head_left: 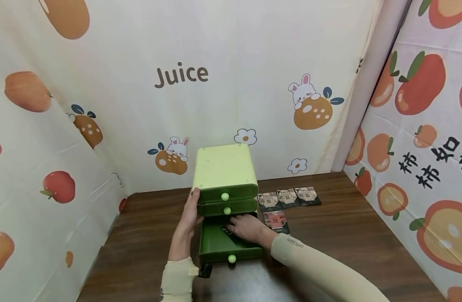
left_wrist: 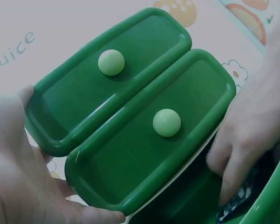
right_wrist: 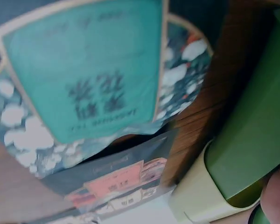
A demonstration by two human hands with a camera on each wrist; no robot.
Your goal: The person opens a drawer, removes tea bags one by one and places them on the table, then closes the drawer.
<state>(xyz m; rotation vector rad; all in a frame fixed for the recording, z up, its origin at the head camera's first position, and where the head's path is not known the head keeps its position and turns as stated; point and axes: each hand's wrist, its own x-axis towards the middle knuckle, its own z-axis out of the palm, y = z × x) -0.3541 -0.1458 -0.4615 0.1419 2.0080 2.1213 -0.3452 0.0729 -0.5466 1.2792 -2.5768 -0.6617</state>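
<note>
A pale-green cabinet (head_left: 225, 165) with three green drawers stands on the table, its bottom drawer (head_left: 215, 243) pulled out. My left hand (head_left: 187, 216) rests against the cabinet's left side, fingertips along the edges of the top drawer (left_wrist: 109, 79) and middle drawer (left_wrist: 149, 135). Inside the bottom drawer is my right hand (head_left: 249, 228), its fingers pointing down and pinching a dark sachet (left_wrist: 238, 200) with white patches. The hand and the drawer wall hide part of that sachet. In the right wrist view a teal jasmine tea sachet (right_wrist: 93, 65) lies close, right of the cabinet.
Three dark sachets (head_left: 288, 198) with pale labels lie in a row right of the cabinet. A red-labelled sachet (head_left: 276, 220) lies in front of them. Behind the brown table (head_left: 340, 222) hangs a printed curtain (head_left: 231, 96).
</note>
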